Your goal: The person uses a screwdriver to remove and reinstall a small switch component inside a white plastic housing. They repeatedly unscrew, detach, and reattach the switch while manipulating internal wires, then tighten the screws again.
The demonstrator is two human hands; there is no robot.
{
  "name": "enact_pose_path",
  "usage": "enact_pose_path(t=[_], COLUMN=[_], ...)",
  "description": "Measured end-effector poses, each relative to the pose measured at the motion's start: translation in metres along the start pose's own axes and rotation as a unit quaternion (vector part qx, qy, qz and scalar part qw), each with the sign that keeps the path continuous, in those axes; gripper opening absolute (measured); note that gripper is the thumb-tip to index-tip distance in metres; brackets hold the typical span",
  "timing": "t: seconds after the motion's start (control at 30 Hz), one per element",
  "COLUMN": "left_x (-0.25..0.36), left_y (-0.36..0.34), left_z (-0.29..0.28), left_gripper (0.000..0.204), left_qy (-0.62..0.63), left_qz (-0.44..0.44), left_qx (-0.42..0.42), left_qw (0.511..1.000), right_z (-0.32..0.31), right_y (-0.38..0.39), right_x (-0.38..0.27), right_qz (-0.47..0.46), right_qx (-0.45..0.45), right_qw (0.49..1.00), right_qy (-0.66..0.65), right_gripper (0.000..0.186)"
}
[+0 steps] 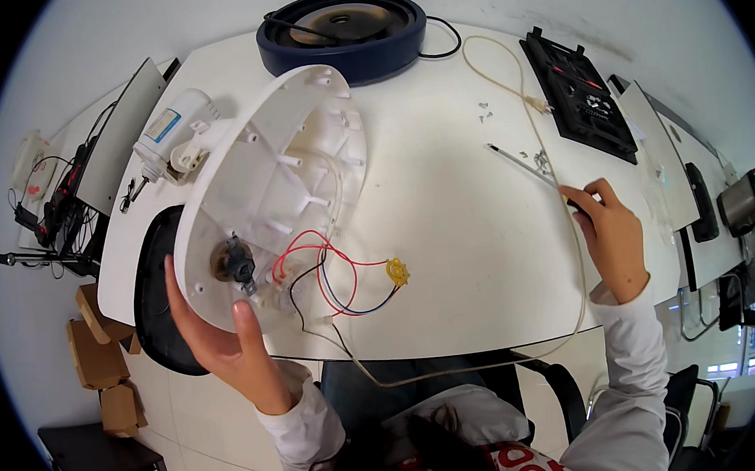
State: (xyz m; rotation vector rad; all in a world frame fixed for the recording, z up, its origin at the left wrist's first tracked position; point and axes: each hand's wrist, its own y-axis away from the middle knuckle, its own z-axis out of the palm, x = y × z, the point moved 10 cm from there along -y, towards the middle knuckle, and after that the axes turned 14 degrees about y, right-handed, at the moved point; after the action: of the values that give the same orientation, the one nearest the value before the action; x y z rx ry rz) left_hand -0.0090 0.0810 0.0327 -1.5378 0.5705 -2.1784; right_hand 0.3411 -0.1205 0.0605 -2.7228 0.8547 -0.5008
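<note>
The left hand grips the white shell, tilted up off the table. Right of the shell, the right hand closes on a screwdriver, near loose screws.

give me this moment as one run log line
left hand: holds white plastic shell, tilted, inside up | right hand: grips screwdriver by handle | wires: hang from shell | screws: loose on table

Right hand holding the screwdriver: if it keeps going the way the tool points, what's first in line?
The right hand points its screwdriver up and left across the table. The tip is past the nearby loose screws, so the way looks free until the round dark blue base, though depth is hard to judge.
</note>
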Motion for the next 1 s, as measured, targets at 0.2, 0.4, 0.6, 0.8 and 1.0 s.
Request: enact_pose_path(t=[0.2,0.4,0.6,0.8,1.0], left_x=[0.059,0.076,0.026,0.006,0.000], left_y=[0.028,0.058,0.055,0.069,0.074], left_z=[-0.011,0.036,0.064,0.070,0.072], left_gripper=[0.055,0.027,0.034,0.025,0.018], left_qy=[-0.120,-0.029,0.044,0.211,0.342], left_qz=[0.160,0.198,-0.103,-0.217,-0.291], left_qx=[0.092,-0.176,-0.214,-0.271,-0.235], left_qw=[0.975,0.964,0.970,0.914,0.862], right_z=[-0.033,-0.042,-0.050,-0.052,-0.058], right_y=[0.018,0.045,0.056,0.060,0.060], right_x=[-0.033,-0.063,-0.078,-0.080,-0.082], right_qz=[-0.045,-0.138,-0.192,-0.202,-0.210], right_qx=[-0.015,0.019,0.062,0.077,0.103], right_qw=[0.961,0.942,0.933,0.930,0.929], right_qy=[-0.273,-0.306,-0.299,-0.298,-0.287], right_gripper=[0.036,0.033,0.031,0.033,0.033])
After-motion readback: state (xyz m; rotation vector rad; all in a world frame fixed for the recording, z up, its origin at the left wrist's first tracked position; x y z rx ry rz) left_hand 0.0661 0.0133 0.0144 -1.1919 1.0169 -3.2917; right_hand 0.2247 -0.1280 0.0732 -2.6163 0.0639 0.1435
